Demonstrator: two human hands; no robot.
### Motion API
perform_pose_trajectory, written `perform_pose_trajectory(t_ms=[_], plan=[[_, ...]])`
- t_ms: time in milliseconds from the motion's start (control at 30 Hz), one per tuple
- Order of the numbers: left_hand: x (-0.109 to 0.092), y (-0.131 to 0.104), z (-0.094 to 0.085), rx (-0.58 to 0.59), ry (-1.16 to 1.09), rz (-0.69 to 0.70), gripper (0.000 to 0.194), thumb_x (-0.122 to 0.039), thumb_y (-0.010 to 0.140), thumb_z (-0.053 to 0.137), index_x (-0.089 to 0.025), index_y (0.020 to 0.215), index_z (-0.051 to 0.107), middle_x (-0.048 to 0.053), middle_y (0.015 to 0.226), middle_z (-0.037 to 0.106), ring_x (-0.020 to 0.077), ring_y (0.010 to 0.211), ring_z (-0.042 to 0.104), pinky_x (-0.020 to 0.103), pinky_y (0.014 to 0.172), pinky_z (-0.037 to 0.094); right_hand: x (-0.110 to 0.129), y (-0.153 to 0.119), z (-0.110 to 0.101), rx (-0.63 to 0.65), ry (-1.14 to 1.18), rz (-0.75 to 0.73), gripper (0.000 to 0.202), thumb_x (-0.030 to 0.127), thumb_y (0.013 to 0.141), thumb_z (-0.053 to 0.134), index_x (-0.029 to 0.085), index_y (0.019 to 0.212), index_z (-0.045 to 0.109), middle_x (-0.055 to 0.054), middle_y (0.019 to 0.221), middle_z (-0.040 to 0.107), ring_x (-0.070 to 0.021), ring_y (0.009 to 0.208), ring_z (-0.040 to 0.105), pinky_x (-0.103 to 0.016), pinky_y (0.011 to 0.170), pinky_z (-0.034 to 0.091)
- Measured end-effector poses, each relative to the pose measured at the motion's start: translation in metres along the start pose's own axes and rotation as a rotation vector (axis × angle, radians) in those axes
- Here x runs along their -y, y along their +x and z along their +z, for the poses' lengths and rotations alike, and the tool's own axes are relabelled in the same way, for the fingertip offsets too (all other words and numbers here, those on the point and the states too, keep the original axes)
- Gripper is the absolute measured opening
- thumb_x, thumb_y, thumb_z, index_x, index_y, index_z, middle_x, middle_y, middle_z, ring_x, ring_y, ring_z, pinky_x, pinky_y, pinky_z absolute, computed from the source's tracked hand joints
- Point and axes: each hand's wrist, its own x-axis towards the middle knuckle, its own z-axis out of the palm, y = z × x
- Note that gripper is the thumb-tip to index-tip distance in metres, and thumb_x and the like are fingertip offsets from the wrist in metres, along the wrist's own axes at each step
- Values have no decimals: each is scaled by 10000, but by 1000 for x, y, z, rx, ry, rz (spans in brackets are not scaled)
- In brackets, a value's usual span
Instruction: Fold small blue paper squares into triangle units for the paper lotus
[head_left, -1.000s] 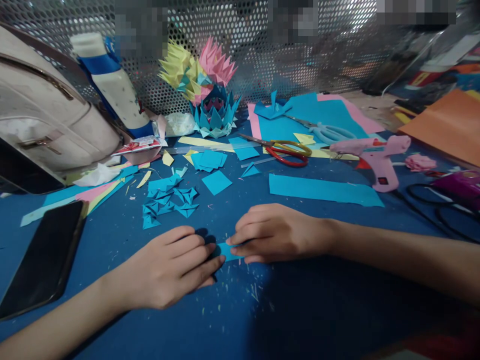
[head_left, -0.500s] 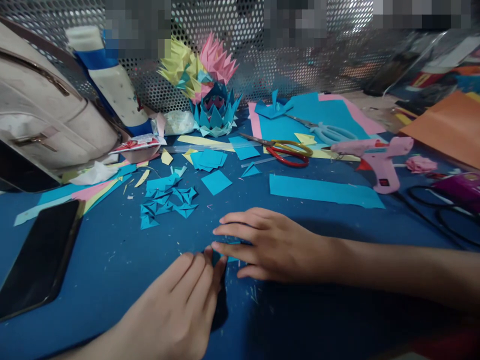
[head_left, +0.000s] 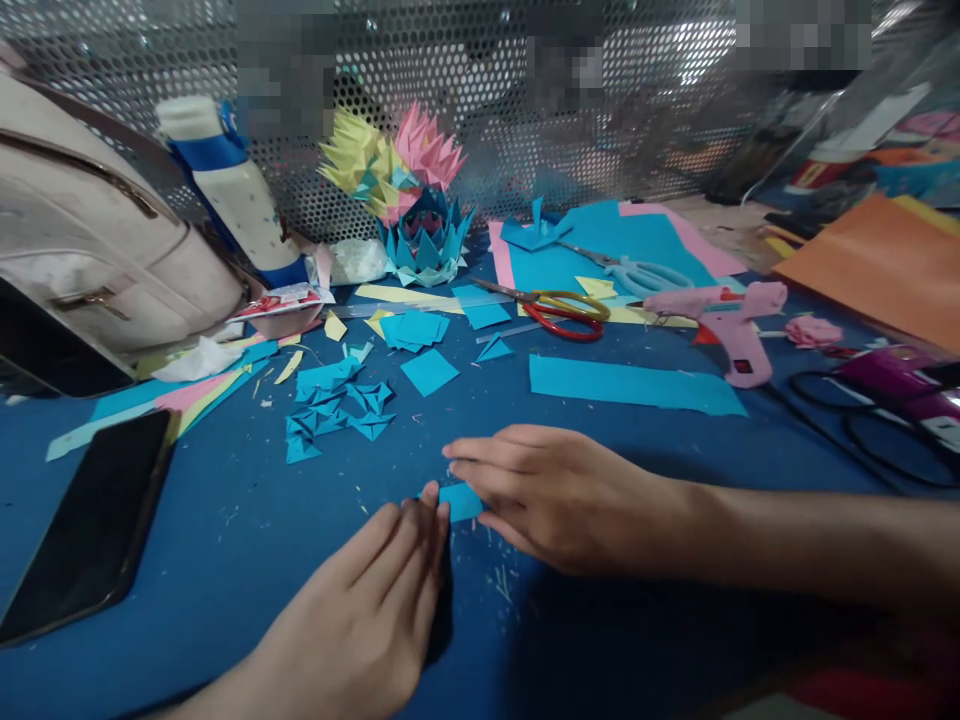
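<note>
A small piece of blue paper (head_left: 459, 501) lies on the blue tabletop between my two hands, its ends partly hidden by my fingers. My left hand (head_left: 371, 590) has its fingers closed together on the left end of the paper. From the right, my right hand (head_left: 540, 490) reaches over the other end, fingers stretched out and thumb apart, touching or nearly touching the paper's edge. Just beyond lie a cluster of folded blue paper triangles (head_left: 330, 405), a blue paper square (head_left: 430, 372) and a stack of blue squares (head_left: 414, 330).
Behind are red-and-yellow-handled scissors (head_left: 566, 312), a long blue strip (head_left: 637, 384), a pink glue gun (head_left: 739, 325) with its cord, and folded paper flowers (head_left: 424, 235). On the left are a phone (head_left: 94, 525), a bottle (head_left: 240, 200) and a bag (head_left: 105, 220).
My right hand has drawn back slightly to the right and its spread fingers have come closer together, uncovering more of the blue paper. My left hand stays on the paper. The view has shifted a little.
</note>
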Motion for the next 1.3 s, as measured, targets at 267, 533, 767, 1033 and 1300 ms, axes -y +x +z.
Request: perform_pose_trajectory(t_ms=[267, 533, 767, 1033, 1300], plan=[[13, 6, 6, 36, -73, 24, 387, -123, 965, 375, -42, 1254, 618, 145, 1258, 673, 277, 1147, 622, 461, 1134, 285, -20, -4, 15, -124, 260, -82, 264, 261, 986, 488, 127, 1119, 673, -84, 1173, 712, -211, 1133, 635, -339, 928, 545], [9, 4, 2, -22, -6, 64, 374, -181, 946, 517, 69, 1209, 607, 254, 1128, 701, 348, 1064, 678, 509, 1165, 276, -21, -3, 14, -154, 298, -98, 249, 263, 1004, 472, 130, 1111, 653, -95, 1159, 706, -203, 1151, 610, -335, 947, 523], [28, 7, 9, -102, -157, -11, 241, -141, 978, 498, -63, 1077, 705, 141, 959, 749, 247, 887, 697, 499, 1057, 421, -23, 2, 12, 42, 284, -93, 357, 417, 976, 552, 170, 1224, 624, -74, 1163, 666, -219, 1064, 555, -361, 890, 464], [37, 9, 15, -119, -255, -57, 164, -116, 976, 542, -97, 1020, 699, 71, 902, 741, 178, 802, 667, 489, 1040, 436, -22, 1, 11, 42, 190, -51, 312, 418, 956, 591, 202, 1170, 662, -40, 956, 630, -165, 810, 480, -303, 696, 383], [41, 15, 10, -161, -250, -9, 210, -38, 971, 487, -43, 1029, 689, 98, 839, 729, 187, 774, 667, 503, 994, 457, -24, 2, 11, -14, 278, -27, 287, 365, 1010, 499, 175, 1114, 688, -51, 926, 647, -163, 826, 504, -286, 723, 387]])
